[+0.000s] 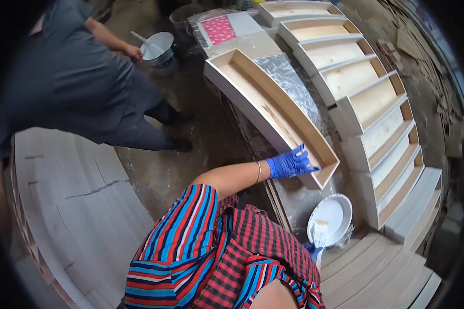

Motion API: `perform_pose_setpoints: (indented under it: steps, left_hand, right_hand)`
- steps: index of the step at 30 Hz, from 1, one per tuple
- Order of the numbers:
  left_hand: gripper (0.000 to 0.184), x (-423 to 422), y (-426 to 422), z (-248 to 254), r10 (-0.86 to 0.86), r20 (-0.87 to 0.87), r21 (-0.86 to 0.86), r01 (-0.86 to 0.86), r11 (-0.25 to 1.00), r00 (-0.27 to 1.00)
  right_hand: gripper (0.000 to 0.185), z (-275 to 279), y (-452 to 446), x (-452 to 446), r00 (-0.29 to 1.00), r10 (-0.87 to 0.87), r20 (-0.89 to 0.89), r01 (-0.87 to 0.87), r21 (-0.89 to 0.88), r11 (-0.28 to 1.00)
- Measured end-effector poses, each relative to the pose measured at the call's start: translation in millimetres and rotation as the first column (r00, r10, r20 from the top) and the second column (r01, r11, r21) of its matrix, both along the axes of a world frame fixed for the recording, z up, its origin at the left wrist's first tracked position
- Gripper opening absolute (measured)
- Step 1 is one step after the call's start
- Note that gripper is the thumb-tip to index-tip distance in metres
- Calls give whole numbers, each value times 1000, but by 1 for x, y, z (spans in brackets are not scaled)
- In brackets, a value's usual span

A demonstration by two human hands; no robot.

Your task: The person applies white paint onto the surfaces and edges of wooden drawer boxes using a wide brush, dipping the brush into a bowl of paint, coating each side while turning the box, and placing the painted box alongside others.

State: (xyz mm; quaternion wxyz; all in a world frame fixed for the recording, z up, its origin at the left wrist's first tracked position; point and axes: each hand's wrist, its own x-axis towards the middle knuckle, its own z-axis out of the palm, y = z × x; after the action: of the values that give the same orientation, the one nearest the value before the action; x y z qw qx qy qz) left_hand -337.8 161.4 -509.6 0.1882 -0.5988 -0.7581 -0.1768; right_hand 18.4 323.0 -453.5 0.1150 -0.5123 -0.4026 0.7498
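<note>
My left hand, in a blue glove, grips the near end of a long, shallow wooden box, with its fingers over the side wall. The box is open on top, pale bare wood inside and whitish outside. Thin straw-like strips show inside it. Low on the right, my right hand, also blue-gloved and mostly hidden by my sleeve and apron, holds a paintbrush. The brush's whitened bristles are at the rim of a round white tub with white paint in it.
Several similar boxes stand in a row along the right. Grey-white boards lie at the left and lower right. A co-worker stands at upper left, one hand by a paint bucket. A pink patterned sheet lies at the back.
</note>
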Motion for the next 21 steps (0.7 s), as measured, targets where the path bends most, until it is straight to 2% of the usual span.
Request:
perform_pose_setpoints:
  steps: [1,2,6,7,10,12,15,18,19,21]
  left_hand:
    - [59,4,-3,-3,6,-12,12,-6,1000,1000]
    - [59,7,-5,-7,11,-4,18,-11,1000,1000]
    - [59,19,-13,-29,3,82,42,-6,999,997]
    - [59,21,-16,-23,-13,174,-12,15,1000,985]
    - [55,27,-18,-6,48,210,1,-49,999,976]
    - [56,34,-28,5,106,172,30,-113,993,979]
    - [66,45,-80,58,269,277,-82,-256,963,922]
    - [71,51,-138,61,470,294,-75,-470,879,832]
    - [74,53,-163,61,497,376,-93,-501,860,782]
    - [79,57,-207,76,645,376,-191,-625,757,666]
  right_hand:
    - [42,-52,18,32,989,-145,-29,138,-161,977]
    - [41,-75,20,37,957,-289,-31,265,-322,909]
    - [41,-121,55,20,982,-161,-101,126,-286,950]
    - [40,-128,57,8,985,-125,-122,87,-277,957]
    - [40,-135,58,-39,981,-15,-193,-32,-240,970]
    - [40,-140,56,-73,967,47,-249,-103,-217,971]
    - [40,-152,39,-128,932,157,-326,-230,-200,952]
    - [39,-164,9,-192,873,245,-421,-345,-178,922]
    - [39,-166,-4,-212,851,268,-452,-377,-169,911]
    - [39,-169,-30,-244,808,301,-507,-423,-142,895]
